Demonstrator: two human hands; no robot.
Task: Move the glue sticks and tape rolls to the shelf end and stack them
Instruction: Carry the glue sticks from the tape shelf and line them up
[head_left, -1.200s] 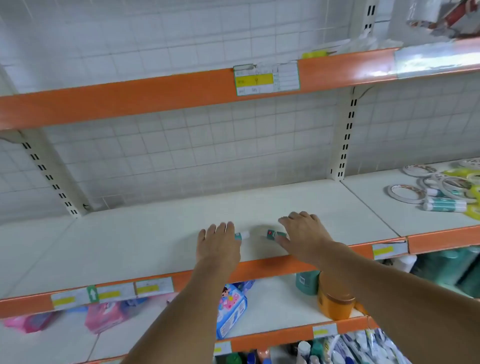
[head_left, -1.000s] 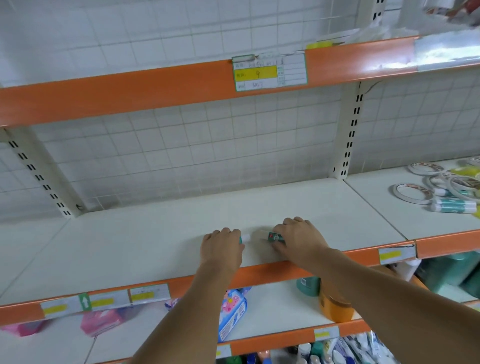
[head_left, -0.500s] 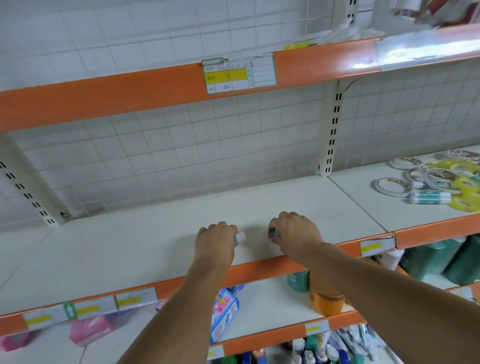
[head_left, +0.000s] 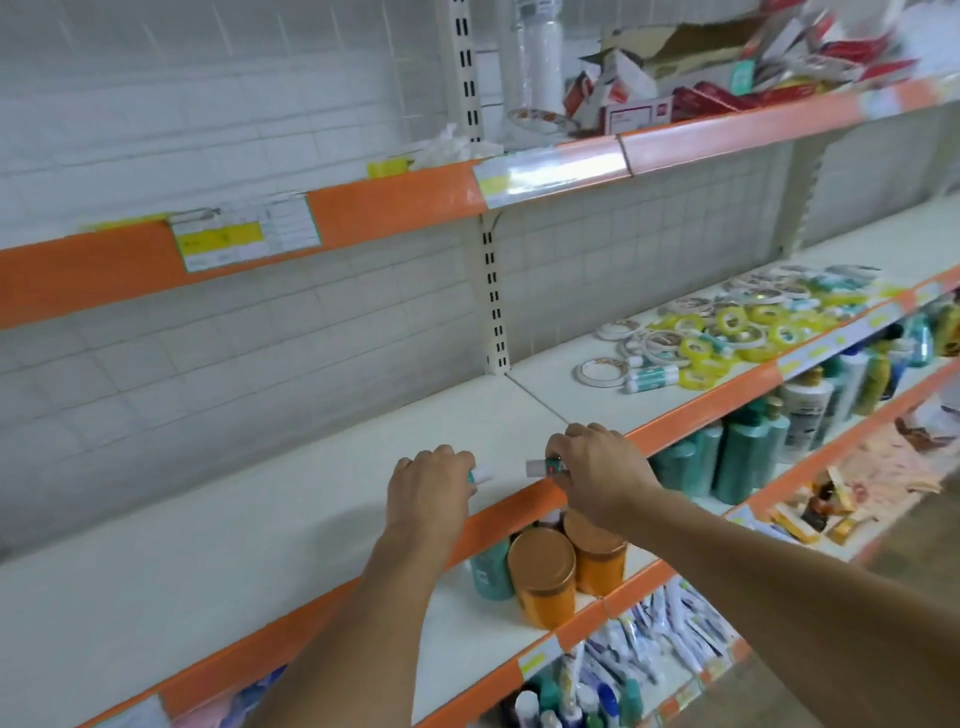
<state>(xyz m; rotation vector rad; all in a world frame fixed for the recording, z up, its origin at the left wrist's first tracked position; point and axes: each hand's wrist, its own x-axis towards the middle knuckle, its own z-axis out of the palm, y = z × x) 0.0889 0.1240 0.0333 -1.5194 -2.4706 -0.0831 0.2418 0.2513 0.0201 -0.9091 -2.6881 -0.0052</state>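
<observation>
our left hand (head_left: 428, 480) grips a glue stick (head_left: 480, 474), only its cap showing; at 3 o'clock our right hand (head_left: 597, 467) pinches another stick (head_left: 543, 467), half hidden.

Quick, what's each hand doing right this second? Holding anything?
Left hand: grip curled round a glue stick, its white cap poking out.
Right hand: grip curled round another glue stick, white end showing.
</observation>
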